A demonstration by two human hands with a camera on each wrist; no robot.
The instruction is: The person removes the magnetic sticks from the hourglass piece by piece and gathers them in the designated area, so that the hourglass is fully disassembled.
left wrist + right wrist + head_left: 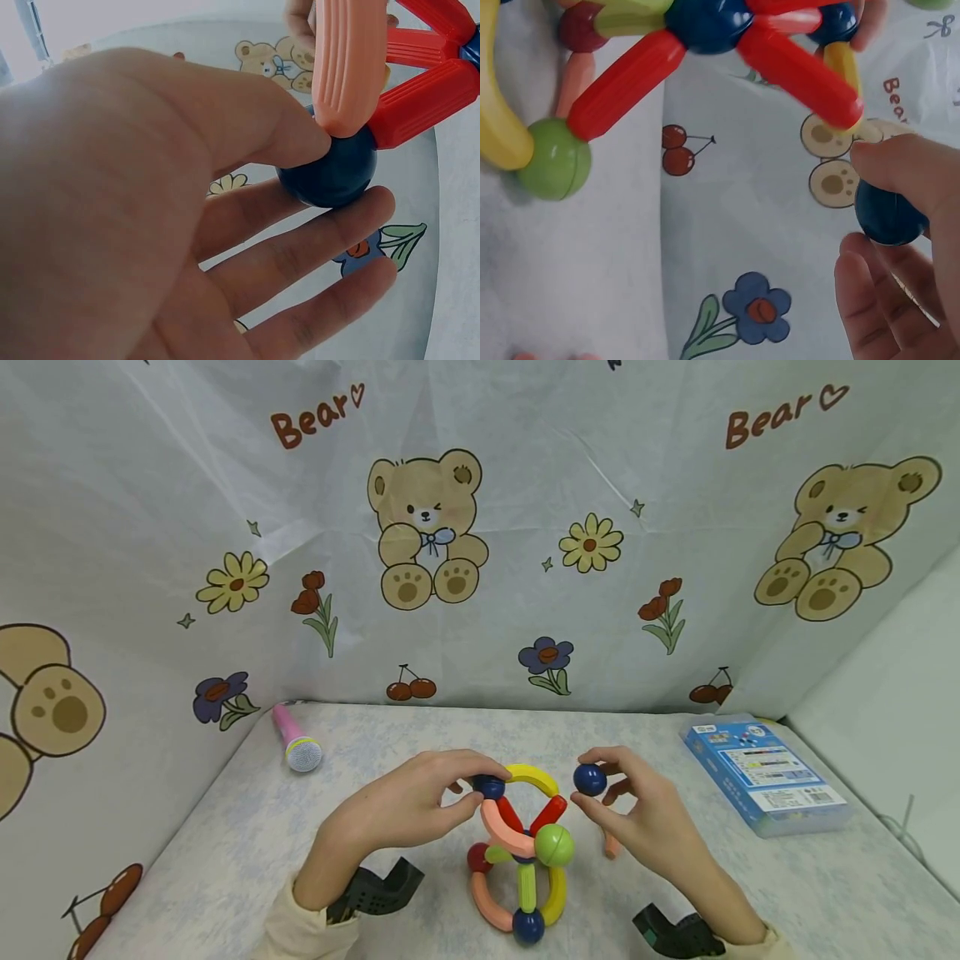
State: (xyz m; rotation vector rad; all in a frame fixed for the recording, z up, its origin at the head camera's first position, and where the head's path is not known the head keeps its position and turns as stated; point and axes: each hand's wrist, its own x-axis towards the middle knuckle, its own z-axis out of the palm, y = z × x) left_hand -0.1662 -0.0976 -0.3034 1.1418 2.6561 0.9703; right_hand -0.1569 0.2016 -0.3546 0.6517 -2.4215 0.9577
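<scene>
A standing frame of colored sticks and balls is at the table's middle, with a green ball (pixel 554 845), a light green stick (pixel 527 887) and a dark blue ball (pixel 528 927) at the bottom. My left hand (pixel 416 800) pinches its upper left blue ball (pixel 489 787) between thumb and fingers. A salmon curved stick (pixel 350 67) and a red stick (pixel 427 103) meet that ball. Just right of the frame, my right hand (pixel 647 814) holds a separate blue ball (pixel 590 779). In the right wrist view, this ball (pixel 889 215) is apart from the nearby red stick's free end (pixel 840 112).
A salmon stick (pixel 612 845) lies partly hidden below my right hand. At the right stands a blue box (pixel 768 772) in clear plastic. A pink toy microphone (pixel 300 745) lies at the back left. Behind the table hangs a bear-printed cloth (pixel 495 668).
</scene>
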